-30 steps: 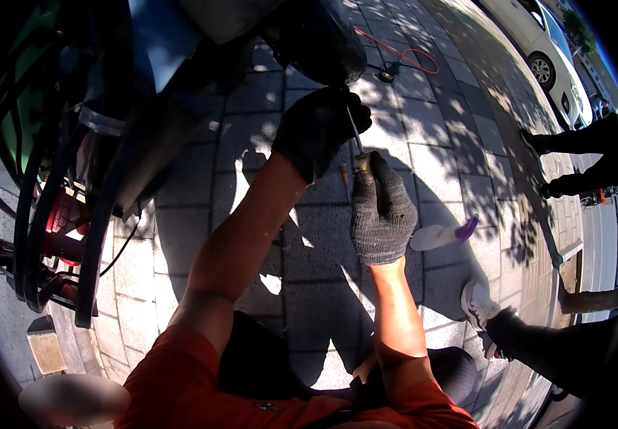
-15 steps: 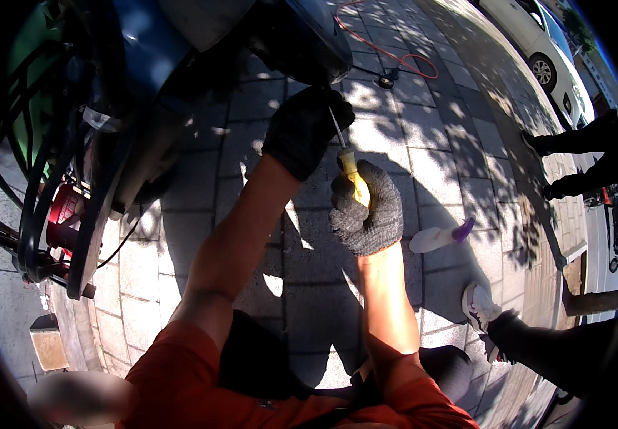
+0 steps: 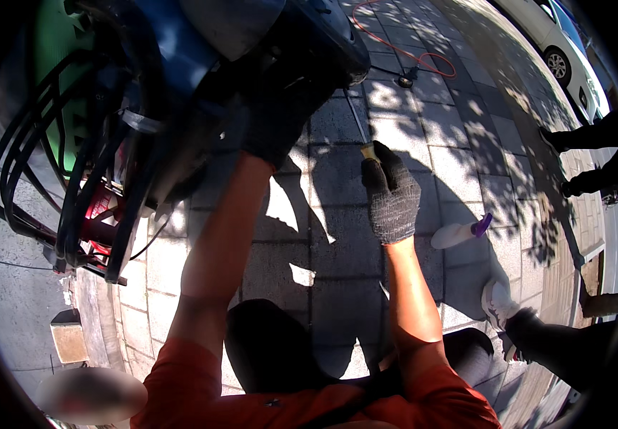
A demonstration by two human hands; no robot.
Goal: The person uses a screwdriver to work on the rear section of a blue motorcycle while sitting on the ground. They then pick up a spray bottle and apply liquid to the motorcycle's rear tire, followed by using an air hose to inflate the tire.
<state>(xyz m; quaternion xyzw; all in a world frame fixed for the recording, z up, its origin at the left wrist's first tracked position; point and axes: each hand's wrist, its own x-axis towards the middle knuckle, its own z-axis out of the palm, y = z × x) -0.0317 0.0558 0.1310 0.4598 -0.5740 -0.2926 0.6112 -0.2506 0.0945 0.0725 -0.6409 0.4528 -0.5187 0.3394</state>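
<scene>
Holding the screwdriver [image 3: 370, 151] by its yellowish handle, my gloved right hand [image 3: 393, 194] is wrapping its fingers around it. The shaft is pointing away from me, toward the dark casing [image 3: 337, 46]. My gloved left hand [image 3: 273, 129] is reaching in beside that casing, its fingers hiding in shadow, so I cannot tell their grip. Farther right, a white bottle [image 3: 454, 235] with a purple top is resting on the paving [image 3: 345, 247].

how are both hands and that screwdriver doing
Right grey-gloved hand: gripping yellow-handled straight screwdriver. Left black-gloved hand: shadowed, grip unclear. White purple-topped bottle: right side, apart.
</scene>
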